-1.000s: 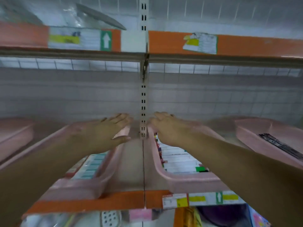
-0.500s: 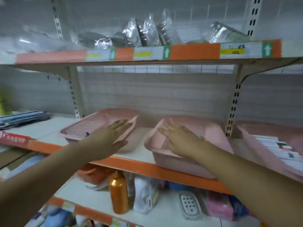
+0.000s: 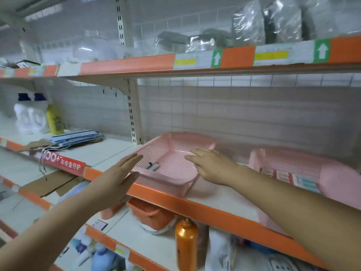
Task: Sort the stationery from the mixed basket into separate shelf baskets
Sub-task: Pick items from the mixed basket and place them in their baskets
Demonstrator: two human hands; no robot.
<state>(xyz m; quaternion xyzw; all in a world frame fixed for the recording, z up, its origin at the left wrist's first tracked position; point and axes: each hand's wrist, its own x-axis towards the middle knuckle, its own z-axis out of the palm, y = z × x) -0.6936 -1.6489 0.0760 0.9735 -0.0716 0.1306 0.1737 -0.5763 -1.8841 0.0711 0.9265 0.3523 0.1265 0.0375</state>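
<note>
A pink perforated basket [image 3: 175, 178] sits on the middle shelf, with a few small stationery items [image 3: 151, 166] lying at its near left corner. My left hand [image 3: 115, 180] hovers flat and empty just left of the basket's front corner. My right hand [image 3: 211, 165] reaches over the basket's right rim with fingers straight, holding nothing. A second pink basket [image 3: 332, 184] stands to the right and holds flat red-and-white and blue packets [image 3: 289, 177].
The orange shelf edge [image 3: 214, 210] runs diagonally below the baskets. Folded paper bags [image 3: 78, 136] and white and yellow bottles [image 3: 37, 118] sit on the shelf to the left. An orange bottle [image 3: 186, 243] and an orange basket [image 3: 152, 212] stand on the lower shelf.
My view has swung left along the shelf. Both flat hands have travelled with it, from the two right-hand baskets to this left one holding the small items.
</note>
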